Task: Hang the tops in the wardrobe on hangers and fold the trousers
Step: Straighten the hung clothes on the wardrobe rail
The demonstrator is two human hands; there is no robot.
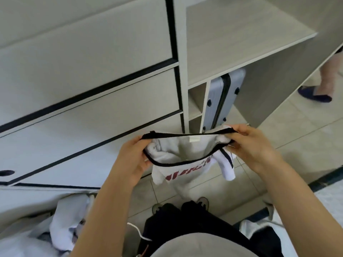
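Several loose clothes (63,225), white and grey, heaped at lower left of frame; more white cloth (254,229) at lower right. Bottom centre: the wearer's dark trousers (185,219) and a shoe tip (203,201) on the tiled floor (278,136). Above that, mid-frame, a grey top (185,175) with red lettering is held up by its black-edged opening (185,135). Left grip (133,158) pinches the left end of that edge, fingers curled over it. Right grip (254,143) pinches the right end, with a white fold (227,167) of the top hanging just below it. The top hangs free above the floor. Behind, across the left half: pale drawer fronts (92,89) with black gaps. Upper right: open wardrobe shelf (241,39), with a blue-grey suitcase (220,101) upright under it. Far right edge: another person's leg in a dark slipper (315,96).
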